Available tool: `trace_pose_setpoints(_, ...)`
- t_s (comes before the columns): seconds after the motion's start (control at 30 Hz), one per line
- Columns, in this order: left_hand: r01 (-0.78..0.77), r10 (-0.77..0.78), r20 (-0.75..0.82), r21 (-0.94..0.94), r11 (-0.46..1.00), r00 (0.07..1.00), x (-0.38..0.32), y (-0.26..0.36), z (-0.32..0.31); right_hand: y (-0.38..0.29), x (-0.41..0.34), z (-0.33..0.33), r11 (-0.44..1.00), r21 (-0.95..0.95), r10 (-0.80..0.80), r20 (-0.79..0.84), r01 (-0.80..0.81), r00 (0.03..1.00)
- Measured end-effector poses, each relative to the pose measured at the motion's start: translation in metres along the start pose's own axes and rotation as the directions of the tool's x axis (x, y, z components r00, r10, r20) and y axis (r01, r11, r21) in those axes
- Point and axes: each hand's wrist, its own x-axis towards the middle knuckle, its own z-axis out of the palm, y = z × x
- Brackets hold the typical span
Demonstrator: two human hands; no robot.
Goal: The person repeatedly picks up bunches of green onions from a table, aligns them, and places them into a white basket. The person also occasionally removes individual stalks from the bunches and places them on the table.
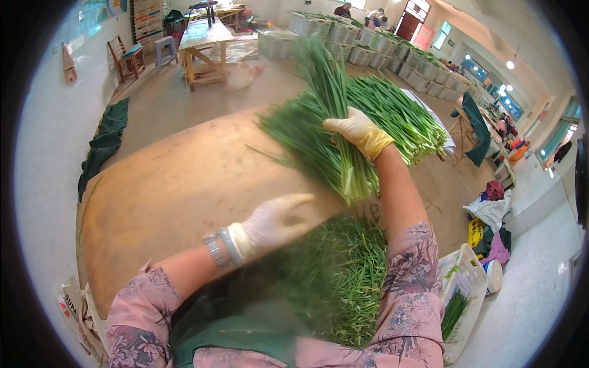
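My right hand, in a pale glove with a yellow cuff, grips a bunch of long green leafy stalks, which look like garlic chives. The bunch stands steeply, its pale cut ends pointing down towards me and its leaf tips blurred. Behind and beside it, a large pile of the same stalks lies at the right end of the wooden table. Held over the table's near edge, my left hand is gloved and blurred, with fingers apart and nothing in them. Below it lies a heap of loose green trimmings.
A white plastic crate with some stalks stands at my right, near a white bucket. Stacked crates of greens line the back, where people are working. A second table and a stool stand farther off.
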Motion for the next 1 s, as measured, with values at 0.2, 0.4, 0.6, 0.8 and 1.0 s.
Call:
trace_pose_setpoints(0.2, -0.048, -0.017, 0.126, 0.497, 0.866, 0.992, 0.032, -0.061, -0.014, 0.102, 0.052, -0.015, 0.799, -0.601, -0.006, -0.052, -0.026, 0.999)
trace_pose_setpoints(0.4, -0.177, 0.037, 0.258, 0.544, 0.820, 0.965, 0.035, -0.073, 0.005, 0.106, 0.030, 0.023, 0.712, -0.701, -0.086, -0.057, 0.022, 0.995)
trace_pose_setpoints(0.6, -0.408, 0.250, 0.436, 0.319, 0.855, 0.865, 0.014, -0.063, 0.012, 0.117, 0.026, 0.023, 0.712, -0.686, -0.300, -0.100, 0.153, 0.949)
trace_pose_setpoints(0.8, -0.019, 0.208, 0.504, -0.354, 0.935, 0.838, -0.064, 0.006, 0.021, 0.120, 0.018, 0.022, 0.465, -0.785, -0.623, 0.037, 0.409, 0.781)
trace_pose_setpoints(1.0, -0.202, 0.176, 0.223, 0.099, 0.974, 0.959, -0.074, 0.005, -0.028, 0.102, -0.024, 0.029, 0.332, -0.824, -0.756, 0.059, 0.460, 0.652)
